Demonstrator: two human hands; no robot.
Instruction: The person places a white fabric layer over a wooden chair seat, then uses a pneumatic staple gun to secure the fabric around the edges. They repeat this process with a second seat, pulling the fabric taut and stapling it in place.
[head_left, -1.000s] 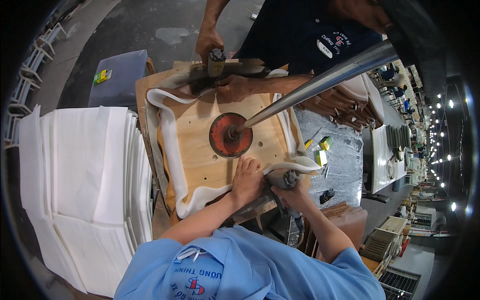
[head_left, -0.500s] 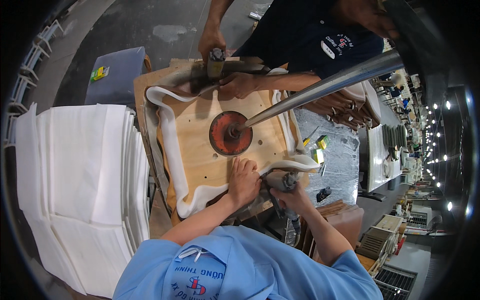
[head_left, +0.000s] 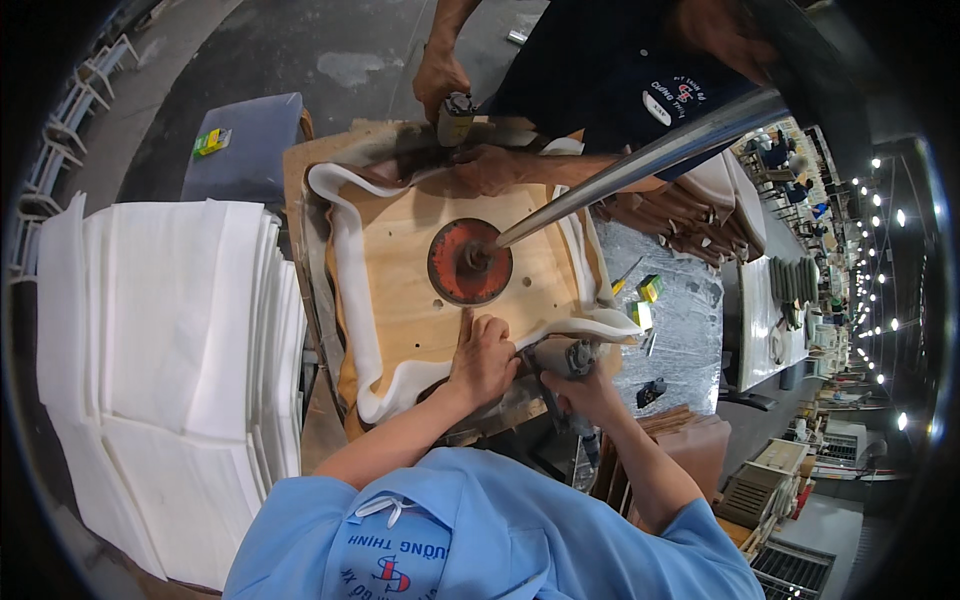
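A wooden seat panel [head_left: 400, 290] lies flat, rimmed by white padding [head_left: 350, 270] and a brown cover [head_left: 435, 392] folded up along its edges. At the near edge, my left hand [head_left: 484, 362] bends its fingers over the brown cover, index finger stretched onto the wood; the grip is partly hidden. My right hand [head_left: 585, 393] is wrapped round the handle of a staple gun [head_left: 562, 357], its nose beside my left fingers. A red round plate [head_left: 470, 262] on a metal pole [head_left: 620, 170] presses on the panel's middle.
Across the panel, a co-worker's hand [head_left: 440, 78] holds another staple gun [head_left: 455, 118], the other hand [head_left: 488, 170] at the cover. White padding sheets [head_left: 170, 380] are stacked at left. Brown covers [head_left: 690, 215] and a plastic-wrapped table [head_left: 680, 320] with small boxes [head_left: 648, 290] lie at right.
The panel and surroundings have shifted slightly right in view. My left index finger is now stretched forward. The co-worker's staple gun has moved a little to the right.
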